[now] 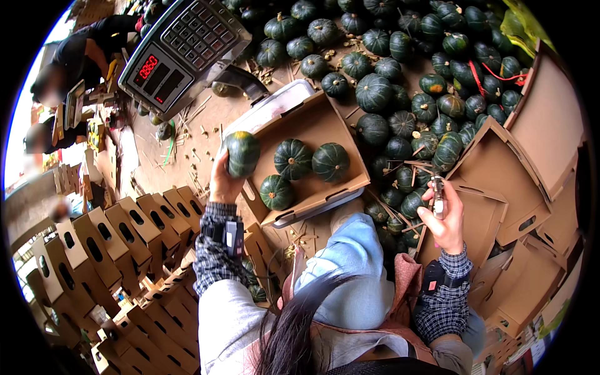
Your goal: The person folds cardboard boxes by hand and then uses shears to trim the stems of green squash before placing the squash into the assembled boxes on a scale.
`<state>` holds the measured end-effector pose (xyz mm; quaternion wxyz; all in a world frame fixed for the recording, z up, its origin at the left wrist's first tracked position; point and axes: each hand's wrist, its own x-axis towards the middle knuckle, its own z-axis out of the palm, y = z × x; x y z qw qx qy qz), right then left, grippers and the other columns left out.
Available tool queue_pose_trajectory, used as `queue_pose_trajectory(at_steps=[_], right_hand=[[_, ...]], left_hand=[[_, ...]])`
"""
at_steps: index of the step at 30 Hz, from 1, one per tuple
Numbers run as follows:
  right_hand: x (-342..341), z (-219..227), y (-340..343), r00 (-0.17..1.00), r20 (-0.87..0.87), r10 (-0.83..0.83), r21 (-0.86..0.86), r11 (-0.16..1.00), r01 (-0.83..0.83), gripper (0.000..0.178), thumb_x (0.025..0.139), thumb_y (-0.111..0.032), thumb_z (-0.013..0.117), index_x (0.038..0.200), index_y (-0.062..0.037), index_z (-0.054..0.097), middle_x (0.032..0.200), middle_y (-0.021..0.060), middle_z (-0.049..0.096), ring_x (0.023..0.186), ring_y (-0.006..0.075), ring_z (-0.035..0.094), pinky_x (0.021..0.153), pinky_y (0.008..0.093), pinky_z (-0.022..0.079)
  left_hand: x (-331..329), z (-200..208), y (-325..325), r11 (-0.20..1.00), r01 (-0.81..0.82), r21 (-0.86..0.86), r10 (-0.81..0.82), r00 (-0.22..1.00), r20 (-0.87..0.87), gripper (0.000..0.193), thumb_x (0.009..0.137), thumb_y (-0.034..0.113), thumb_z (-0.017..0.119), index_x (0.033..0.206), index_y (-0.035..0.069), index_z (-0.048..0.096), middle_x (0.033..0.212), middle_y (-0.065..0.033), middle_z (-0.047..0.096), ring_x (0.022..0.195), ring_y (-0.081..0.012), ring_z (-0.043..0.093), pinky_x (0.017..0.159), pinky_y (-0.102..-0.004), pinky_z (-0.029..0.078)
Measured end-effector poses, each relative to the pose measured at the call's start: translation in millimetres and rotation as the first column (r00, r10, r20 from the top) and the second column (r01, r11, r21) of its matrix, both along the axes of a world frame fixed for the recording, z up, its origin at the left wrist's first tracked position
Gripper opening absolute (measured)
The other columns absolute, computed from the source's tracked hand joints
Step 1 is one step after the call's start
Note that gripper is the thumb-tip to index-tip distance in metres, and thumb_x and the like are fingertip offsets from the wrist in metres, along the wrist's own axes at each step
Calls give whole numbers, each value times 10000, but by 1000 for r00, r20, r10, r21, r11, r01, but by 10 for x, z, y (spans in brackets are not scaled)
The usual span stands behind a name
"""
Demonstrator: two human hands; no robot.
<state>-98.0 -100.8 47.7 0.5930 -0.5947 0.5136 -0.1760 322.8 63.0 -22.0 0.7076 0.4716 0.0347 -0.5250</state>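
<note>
My left hand (224, 181) is closed round a dark green pumpkin (244, 154) with a yellowish patch, at the left end of an open cardboard box (325, 119). Three more green pumpkins (292, 159) lie inside that box. The box rests on the pale platform of a weighing scale (275, 112), whose display head (184, 53) with lit red digits rises at the upper left. To the right, my right hand (447, 219) grips a short silver metal hand tool, perhaps clippers (439, 195). It is held upright beside the pumpkin heap, and my fingers cover its lower part.
A large heap of green pumpkins (374, 92) spreads over the floor ahead and right. Open cardboard boxes (500, 169) stand at the right. Rows of boxes with hand holes (94, 244) fill the lower left. Other people (81, 56) are at the far left. Cut stems litter the floor.
</note>
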Motion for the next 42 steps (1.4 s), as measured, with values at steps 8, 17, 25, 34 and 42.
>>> queue_pose_trajectory(at_steps=[8, 17, 25, 34, 42], right_hand=[[-35, -37, 99, 996, 88, 19, -70, 997, -13, 431, 691, -79, 680, 1076, 24, 515, 892, 85, 611, 810, 145, 580, 756, 287, 478], [145, -272, -10, 988, 156, 6, -26, 1000, -2, 441, 690, -104, 716, 1068, 6, 517, 837, 75, 624, 752, 152, 613, 687, 283, 489], [-97, -326, -19, 988, 92, -120, 84, 990, 113, 554, 652, -88, 718, 1151, 10, 499, 924, 61, 571, 819, 142, 533, 741, 267, 438], [-271, -302, 68, 983, 161, -85, 20, 996, 83, 558, 656, -165, 684, 1138, 5, 460, 946, 72, 488, 891, 195, 471, 858, 335, 380], [67, -37, 608, 985, -30, 169, -365, 916, -169, 718, 649, -266, 774, 1188, 35, 408, 1000, 191, 513, 944, 346, 506, 825, 414, 409]], left_hand=[[-242, 82, -126, 828, -86, 555, -534, -427, 730, 316, 710, -96, 523, 957, 81, 610, 1101, -195, 546, 963, -373, 553, 806, -426, 471], [-1326, -607, -3585, 746, 321, 584, -426, -444, 788, 665, 668, 168, 718, 1247, 61, 410, 1023, -271, 493, 953, -429, 513, 825, -465, 452], [-2394, -1244, -4602, 764, -15, 645, -641, -126, 757, 552, 666, 42, 662, 1154, 62, 403, 1148, -260, 464, 959, -392, 530, 733, -411, 527], [-1832, 481, -3081, 763, 645, -24, -641, 762, 95, 729, 671, 44, 756, 1256, -13, 325, 1085, -139, 565, 965, -203, 601, 711, -403, 568], [-1622, 600, -681, 781, 247, -574, -543, 723, -427, 857, 844, 650, 424, 1420, 38, 257, 1434, -215, 298, 1306, -446, 303, 990, -679, 281]])
